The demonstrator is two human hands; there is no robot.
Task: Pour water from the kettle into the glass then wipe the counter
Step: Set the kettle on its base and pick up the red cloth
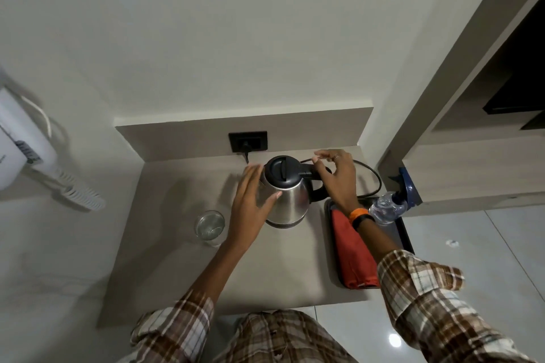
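Left hand (253, 203) open, flat against steel kettle (287, 194) body; right hand (336, 178) half-curled over black handle, grip not closed. Kettle upright mid-surface (165, 259), glass (210, 227) just left. Likely heavy, smooth-walled: lift by handle.

Pale grey walls (206, 38) filled the upper frame; a black socket (248, 141) sat at centre, a wooden cabinet (472, 132) at right, and glossy floor tiles (486, 259) at lower right reflected a ceiling light.
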